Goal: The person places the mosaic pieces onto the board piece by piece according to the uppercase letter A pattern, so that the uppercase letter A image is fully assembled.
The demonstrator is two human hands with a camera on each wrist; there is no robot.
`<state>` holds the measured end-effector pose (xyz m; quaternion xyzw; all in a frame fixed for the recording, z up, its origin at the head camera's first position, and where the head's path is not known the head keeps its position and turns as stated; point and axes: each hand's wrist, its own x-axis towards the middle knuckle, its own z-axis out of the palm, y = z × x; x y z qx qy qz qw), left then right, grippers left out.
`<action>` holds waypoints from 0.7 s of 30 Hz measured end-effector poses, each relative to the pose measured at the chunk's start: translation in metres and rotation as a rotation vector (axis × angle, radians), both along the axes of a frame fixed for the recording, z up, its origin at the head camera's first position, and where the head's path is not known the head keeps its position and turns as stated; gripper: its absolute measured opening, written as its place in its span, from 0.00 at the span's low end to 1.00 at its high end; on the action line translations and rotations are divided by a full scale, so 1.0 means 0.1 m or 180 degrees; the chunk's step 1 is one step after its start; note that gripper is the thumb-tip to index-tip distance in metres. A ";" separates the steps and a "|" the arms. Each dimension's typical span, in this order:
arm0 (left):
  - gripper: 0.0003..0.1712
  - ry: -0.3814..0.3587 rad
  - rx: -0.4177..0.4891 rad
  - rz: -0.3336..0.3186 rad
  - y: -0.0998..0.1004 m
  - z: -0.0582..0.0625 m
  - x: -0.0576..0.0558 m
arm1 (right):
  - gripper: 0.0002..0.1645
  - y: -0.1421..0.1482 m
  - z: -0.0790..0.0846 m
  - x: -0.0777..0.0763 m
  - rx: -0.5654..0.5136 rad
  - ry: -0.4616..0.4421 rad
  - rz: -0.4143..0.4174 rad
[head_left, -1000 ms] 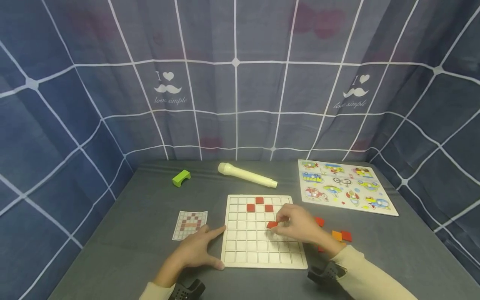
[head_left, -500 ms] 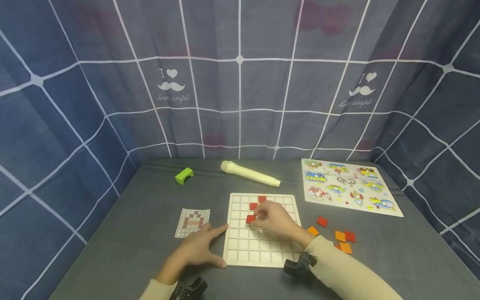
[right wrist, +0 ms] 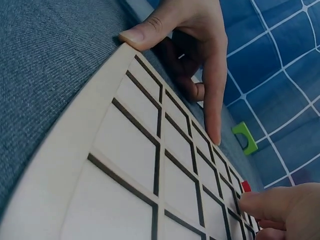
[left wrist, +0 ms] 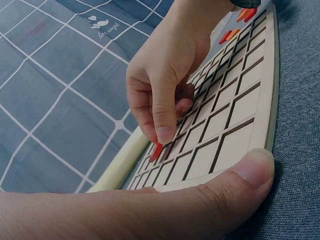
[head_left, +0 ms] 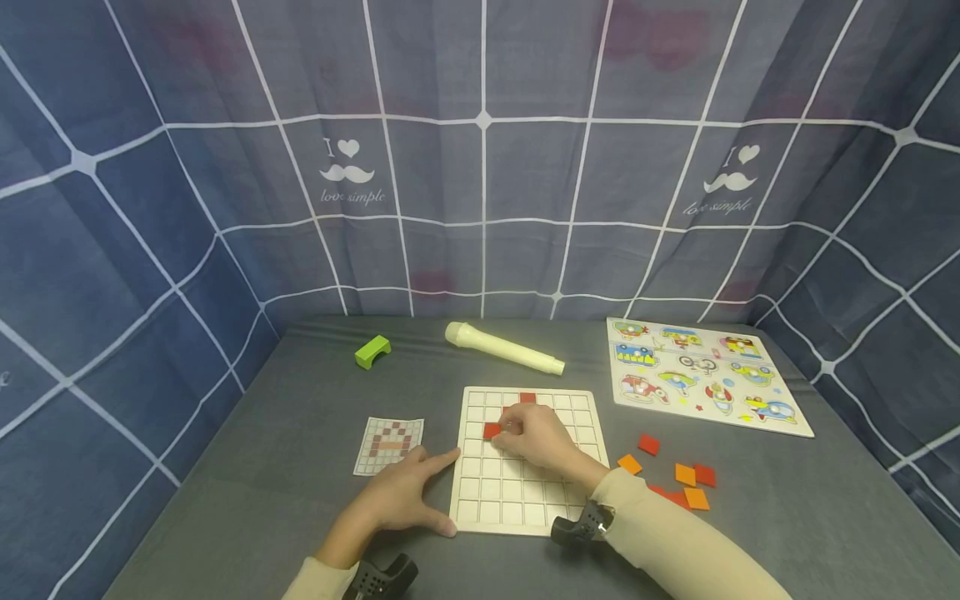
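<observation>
Brace the board with the left hand spread against it; lower the tile, pinched in the right hand, level.

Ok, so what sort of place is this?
Most likely a small screened-off tabletop play or activity spot, indoors by the look of it: patterned blue cloth hangs around a dark table, which bears a gridded board and a vehicle picture board.

Rm type unclear: booth-like, table w/ grid curtains, 3 sides.
</observation>
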<state>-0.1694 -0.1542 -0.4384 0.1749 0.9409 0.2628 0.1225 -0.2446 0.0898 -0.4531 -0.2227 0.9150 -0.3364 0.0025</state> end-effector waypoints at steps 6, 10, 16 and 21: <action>0.60 0.0004 0.0002 -0.0005 0.01 0.00 0.00 | 0.14 -0.01 -0.02 0.01 0.0057 0.0112 -0.0041; 0.60 0.0017 0.0004 0.0003 0.00 0.00 0.00 | 0.13 -0.02 -0.04 0.00 0.0062 0.0140 -0.0059; 0.60 0.0005 0.0005 0.0021 0.01 0.00 0.00 | 0.13 -0.02 -0.06 -0.01 0.0097 0.0171 -0.0073; 0.60 0.0009 -0.0013 0.0010 0.00 0.00 0.00 | 0.18 -0.05 -0.06 -0.02 0.0140 0.0121 -0.0065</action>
